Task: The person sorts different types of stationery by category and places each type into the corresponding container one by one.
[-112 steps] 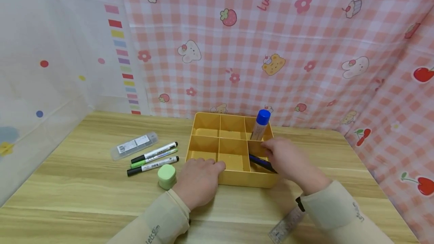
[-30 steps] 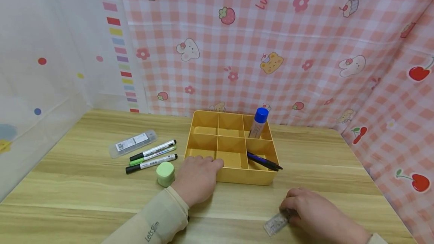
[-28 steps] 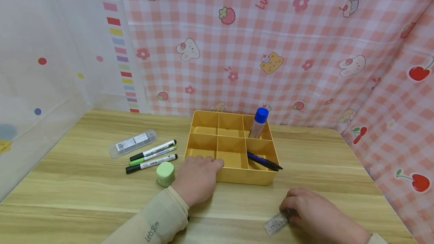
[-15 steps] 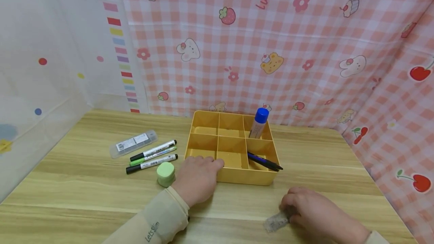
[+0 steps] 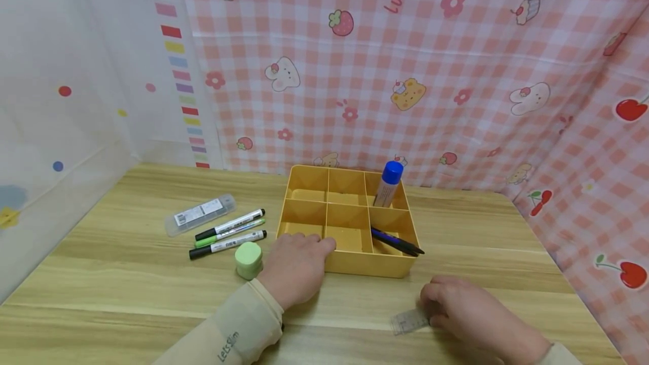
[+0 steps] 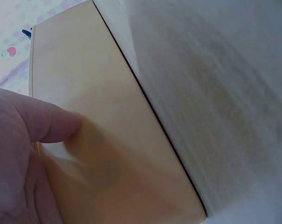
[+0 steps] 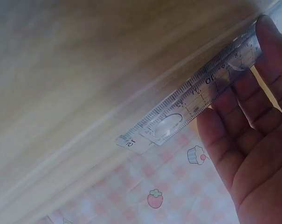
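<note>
Tray [image 5: 370, 265], one, six-compartment; left hand [image 5: 296, 269] grips its front. Clear ruler [image 5: 408, 321], apparently one, front-right of tray, pinched by right hand [image 5: 461, 310]; step judged a pick-up, next needing a level lift. Case [image 5: 200, 214], one, left of tray; glue stick [image 5: 388, 186], one, inside; green block [image 5: 248, 262], one, markers [image 5: 230, 223], two, green pen [image 5: 230, 233], one, left; dark pens [image 5: 396, 240] inside, uncountable.

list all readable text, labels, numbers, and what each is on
"luck": pink gingham backdrop
"LetsSlim": left sleeve
"10": clear ruler, right wrist view, inverted
"15": same ruler view, near the far end
Too small or blurred to read reliably: other ruler digits, label on the clear plastic case, print on the black-capped white markers and blue-capped glue stick.
</note>
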Motion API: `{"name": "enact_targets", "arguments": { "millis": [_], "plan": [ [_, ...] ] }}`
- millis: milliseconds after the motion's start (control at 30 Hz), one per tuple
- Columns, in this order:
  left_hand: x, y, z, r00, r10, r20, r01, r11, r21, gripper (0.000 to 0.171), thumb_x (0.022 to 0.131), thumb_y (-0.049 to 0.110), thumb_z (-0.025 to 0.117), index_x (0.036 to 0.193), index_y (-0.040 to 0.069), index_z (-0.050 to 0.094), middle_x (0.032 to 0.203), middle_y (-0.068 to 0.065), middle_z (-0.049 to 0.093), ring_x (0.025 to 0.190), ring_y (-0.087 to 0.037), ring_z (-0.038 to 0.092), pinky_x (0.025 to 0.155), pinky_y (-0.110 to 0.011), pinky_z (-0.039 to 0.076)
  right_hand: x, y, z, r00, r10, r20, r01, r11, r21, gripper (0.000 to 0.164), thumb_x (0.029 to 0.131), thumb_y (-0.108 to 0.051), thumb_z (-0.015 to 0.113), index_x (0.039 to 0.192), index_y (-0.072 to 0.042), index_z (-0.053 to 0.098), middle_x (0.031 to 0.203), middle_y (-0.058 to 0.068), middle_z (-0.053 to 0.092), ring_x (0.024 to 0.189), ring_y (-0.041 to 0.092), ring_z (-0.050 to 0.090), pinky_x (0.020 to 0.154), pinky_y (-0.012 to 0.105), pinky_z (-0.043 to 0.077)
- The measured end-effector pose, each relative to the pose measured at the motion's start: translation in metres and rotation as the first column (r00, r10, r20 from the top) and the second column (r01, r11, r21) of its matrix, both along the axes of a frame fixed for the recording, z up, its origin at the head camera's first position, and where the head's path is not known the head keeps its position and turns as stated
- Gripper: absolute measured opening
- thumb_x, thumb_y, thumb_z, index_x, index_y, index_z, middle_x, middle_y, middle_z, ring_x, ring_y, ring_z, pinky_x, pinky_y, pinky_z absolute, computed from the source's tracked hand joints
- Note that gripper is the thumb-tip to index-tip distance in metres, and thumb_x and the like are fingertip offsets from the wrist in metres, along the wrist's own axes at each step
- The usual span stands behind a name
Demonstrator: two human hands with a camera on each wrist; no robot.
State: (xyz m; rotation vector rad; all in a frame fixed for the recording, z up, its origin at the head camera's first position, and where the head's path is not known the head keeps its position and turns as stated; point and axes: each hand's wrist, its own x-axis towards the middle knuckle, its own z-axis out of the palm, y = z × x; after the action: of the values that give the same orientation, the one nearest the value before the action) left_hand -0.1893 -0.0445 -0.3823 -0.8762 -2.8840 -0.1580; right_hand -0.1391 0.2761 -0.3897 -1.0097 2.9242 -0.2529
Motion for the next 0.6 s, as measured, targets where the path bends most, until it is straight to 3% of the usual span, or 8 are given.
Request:
{"name": "enact_targets", "arguments": {
  "millis": [300, 600],
  "plan": [
    [-0.0005, 0.0004, -0.0001, 1.0, -0.001, -0.004, 0.001, 1.0, 0.0, 0.019, 0.091, 0.017, 0.046, 0.105, 0.023, 0.058, 0.077, 0.004, 0.054, 0.064, -0.017, 0.046, 0.057, -0.035, 0.039, 0.0014, -0.0024, -0.0001, 0.998, -0.028, -0.065, 0.029, 1.0, 0.008, 0.031, 0.066, -0.013, 0.079, 0.078, -0.028, 0.055, 0.076, -0.018, 0.048, 0.067, 0.001, 0.044, 0.06, 0.031, 0.047],
    [-0.0006, 0.0006, -0.0002, 1.0, -0.007, -0.01, 0.007, 1.0, -0.003, 0.017, 0.091, 0.017, 0.046, 0.102, 0.023, 0.057, 0.076, 0.004, 0.053, 0.063, -0.017, 0.046, 0.056, -0.035, 0.039, 0.0009, -0.0026, -0.0005, 0.996, -0.05, -0.071, 0.05, 0.999, 0.007, 0.033, 0.069, -0.012, 0.078, 0.075, -0.029, 0.051, 0.072, -0.019, 0.045, 0.064, 0.002, 0.043, 0.057, 0.029, 0.044]
  ]
}}
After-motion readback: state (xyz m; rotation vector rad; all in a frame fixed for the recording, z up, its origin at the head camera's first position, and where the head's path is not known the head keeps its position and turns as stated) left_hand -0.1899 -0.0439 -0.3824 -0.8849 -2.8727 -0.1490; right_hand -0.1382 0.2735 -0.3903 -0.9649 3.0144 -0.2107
